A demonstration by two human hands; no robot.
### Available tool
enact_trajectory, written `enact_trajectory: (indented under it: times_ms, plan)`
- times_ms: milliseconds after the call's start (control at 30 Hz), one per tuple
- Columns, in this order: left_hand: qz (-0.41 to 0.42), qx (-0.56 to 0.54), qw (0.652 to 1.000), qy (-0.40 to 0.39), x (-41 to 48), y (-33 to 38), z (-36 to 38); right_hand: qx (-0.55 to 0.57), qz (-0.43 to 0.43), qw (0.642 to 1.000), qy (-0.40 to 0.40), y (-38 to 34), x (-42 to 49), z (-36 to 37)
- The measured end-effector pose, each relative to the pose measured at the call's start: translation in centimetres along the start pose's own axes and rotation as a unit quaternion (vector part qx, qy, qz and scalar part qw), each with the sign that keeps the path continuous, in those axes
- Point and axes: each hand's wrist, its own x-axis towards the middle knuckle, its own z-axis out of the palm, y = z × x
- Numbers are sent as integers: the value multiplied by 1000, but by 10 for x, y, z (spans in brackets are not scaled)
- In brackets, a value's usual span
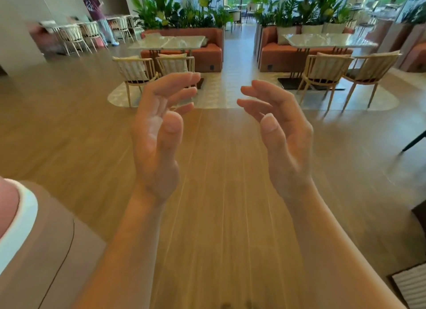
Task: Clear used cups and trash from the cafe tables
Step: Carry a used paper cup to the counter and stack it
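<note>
Dead centre of the head view: left hand (156, 133) and right hand (283, 133) are both raised, palms facing each other, with a clear gap between them. Fingers on both are loosely curved and spread, thumbs up; neither hand grips or touches anything. Bare forearms run down to the bottom edge.

Beyond the left hand's fingertips, well apart: left cafe table (170, 42), pale glossy top, two light wooden chairs (136, 69) on its near side, orange sofa (207, 55) behind it.

Beyond the right hand's fingertips, also well apart: right cafe table (327, 40), same type, with another two wooden chairs (327, 67) in front and an orange sofa with pale cushions (281, 55) behind.

Both tabletops are washed out by glare and motion blur, so I can't tell what sits on them.

Behind both tables: a row of green plants (184, 11) against the windows.

Far out past the left hand, upper-left corner: a person in a dark red top (96, 11) stands by more chairs.

Below and between the hands: wood-plank floor (219, 193), streaked with blur.

Below-left of the left forearm: a tan rounded surface (57, 239); can't tell what it is.
</note>
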Motion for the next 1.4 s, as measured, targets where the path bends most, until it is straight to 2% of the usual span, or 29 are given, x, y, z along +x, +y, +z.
enact_trajectory:
  times_ms: [367, 633, 867, 1100, 1400]
  plan:
    - [-25, 1, 999, 28, 113, -153, -12, 17, 32, 999, -33, 157, 125, 17]
    - [-10, -11, 999, 52, 217, -282, -41, 4, 18, 998, -56, 278, 233, 49]
    - [-4, -43, 999, 4, 317, -372, -28, -33, 0, 999, -18, 358, 321, 38]
    - [-32, -102, 992, -67, 375, -477, 58, -94, 21, 994, 45, 432, 362, -44]
    - [-8, -181, 971, -159, 471, -584, 247, -160, -7, 978, 134, 506, 435, -220]
